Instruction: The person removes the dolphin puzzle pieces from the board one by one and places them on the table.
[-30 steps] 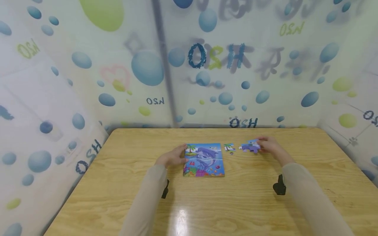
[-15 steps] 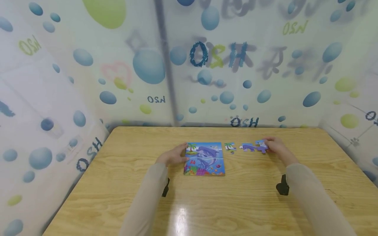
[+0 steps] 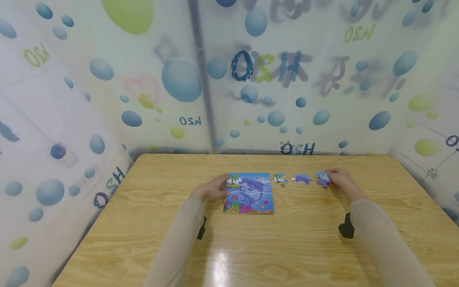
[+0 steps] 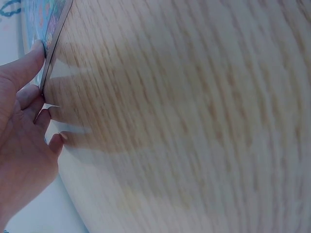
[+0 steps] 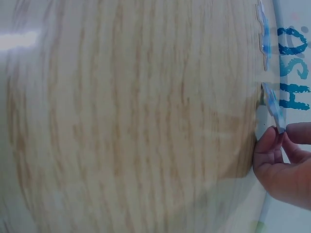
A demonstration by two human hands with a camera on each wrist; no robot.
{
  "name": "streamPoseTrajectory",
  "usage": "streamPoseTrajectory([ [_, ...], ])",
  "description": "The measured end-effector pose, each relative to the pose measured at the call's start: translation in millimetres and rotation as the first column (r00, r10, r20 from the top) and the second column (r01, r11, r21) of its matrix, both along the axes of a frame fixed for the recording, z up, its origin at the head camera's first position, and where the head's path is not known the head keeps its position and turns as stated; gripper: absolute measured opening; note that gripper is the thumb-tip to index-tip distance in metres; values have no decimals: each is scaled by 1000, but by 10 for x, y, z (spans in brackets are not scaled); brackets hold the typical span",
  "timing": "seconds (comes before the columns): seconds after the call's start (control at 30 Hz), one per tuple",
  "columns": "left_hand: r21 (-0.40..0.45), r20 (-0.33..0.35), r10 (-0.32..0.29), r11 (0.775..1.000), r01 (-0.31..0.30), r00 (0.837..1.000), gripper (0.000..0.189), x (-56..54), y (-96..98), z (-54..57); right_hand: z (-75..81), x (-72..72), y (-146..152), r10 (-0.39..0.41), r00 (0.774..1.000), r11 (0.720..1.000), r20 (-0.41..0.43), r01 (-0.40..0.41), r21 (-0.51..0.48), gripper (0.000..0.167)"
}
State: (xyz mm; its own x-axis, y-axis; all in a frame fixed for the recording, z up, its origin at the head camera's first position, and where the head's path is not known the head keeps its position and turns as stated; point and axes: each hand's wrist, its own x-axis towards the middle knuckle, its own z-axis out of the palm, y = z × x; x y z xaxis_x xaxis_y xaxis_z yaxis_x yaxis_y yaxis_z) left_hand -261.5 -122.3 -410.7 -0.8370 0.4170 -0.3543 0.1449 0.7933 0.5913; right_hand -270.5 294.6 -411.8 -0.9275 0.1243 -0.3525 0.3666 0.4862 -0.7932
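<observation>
In the head view, a square dolphin puzzle board (image 3: 248, 193) lies on the table. My left hand (image 3: 210, 188) rests along its left edge; the left wrist view shows the thumb (image 4: 33, 60) touching the board's edge and the other fingers beside it. My right hand (image 3: 342, 181) pinches a purple-and-blue jigsaw piece (image 3: 323, 179) by its right side, between thumb and fingertips; in the right wrist view this piece (image 5: 273, 107) is tilted. Between board and right hand lie a palm-tree jigsaw piece (image 3: 280, 178) and a dolphin jigsaw piece (image 3: 302, 179).
The wooden table (image 3: 287, 247) reaches a patterned wall (image 3: 229, 99) with blue and green bubbles just behind its far edge. A tiny loose bit (image 3: 282, 185) lies below the palm-tree piece. Black wrist-camera mounts (image 3: 346, 227) hang under the sleeves.
My right hand has moved right with its jigsaw piece, drawing it away from the dolphin piece, so a gap now shows between them. My left hand has stayed at the board's edge.
</observation>
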Motion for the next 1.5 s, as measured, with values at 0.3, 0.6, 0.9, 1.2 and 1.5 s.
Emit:
streamPoseTrajectory([
  [0.3,10,-1,6,1000,-6,1000,68,0,2,-9,8,12,9,-17,1000,999,16,17,-30,47],
  [0.6,15,-8,0,1000,0,1000,67,-4,1,-9,51,35,10,3,1000,994,0,-3,-112,51],
  [0.9,8,-6,2,1000,-2,1000,68,15,-4,11,82,6,-57,-2,1000,1000,-6,2,-21,53],
  [1.2,2,-21,-20,1000,20,1000,67,-4,1,-10,106,-73,-255,14,1000,1000,-3,-14,-23,51],
  [1.5,-6,-31,-18,1000,17,999,67,-8,-9,-26,143,-126,-488,47,999,995,-5,-47,-91,50],
])
